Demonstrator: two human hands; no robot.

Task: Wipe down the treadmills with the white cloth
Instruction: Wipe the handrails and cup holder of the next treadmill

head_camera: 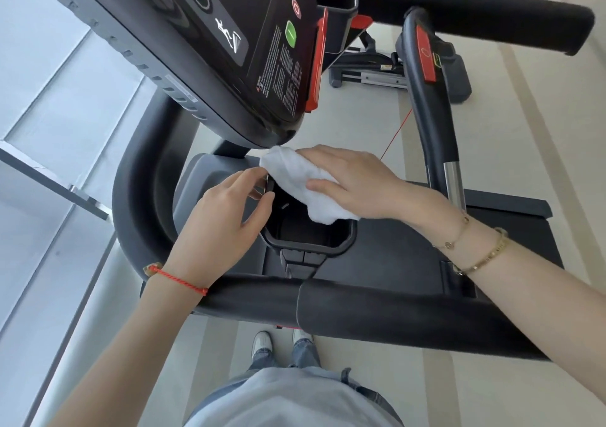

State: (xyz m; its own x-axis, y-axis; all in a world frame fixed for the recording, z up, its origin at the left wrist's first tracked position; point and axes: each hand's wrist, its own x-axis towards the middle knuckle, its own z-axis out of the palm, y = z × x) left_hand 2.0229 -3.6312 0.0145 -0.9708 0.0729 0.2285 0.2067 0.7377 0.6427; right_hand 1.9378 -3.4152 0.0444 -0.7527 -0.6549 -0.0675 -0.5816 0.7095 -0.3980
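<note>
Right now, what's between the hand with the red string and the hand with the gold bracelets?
In the head view, the white cloth and the black cup holder's rim lie between the left hand and the right hand. The right hand presses the cloth; the left pinches the rim.

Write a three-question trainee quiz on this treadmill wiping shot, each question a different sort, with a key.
1. True or false: the right hand presses the white cloth at the edge of the cup holder.
2. Multiple choice: what is the left hand doing? A) gripping the front handlebar B) pinching the cup holder's rim C) pressing the green button
3. Fill in: the left wrist wears a ___ string bracelet.

Key:
1. True. The cloth lies under the right palm and fingers and hangs into the holder's opening.
2. B. Fingers and thumb close on the rim beside the cloth.
3. Red.
</note>
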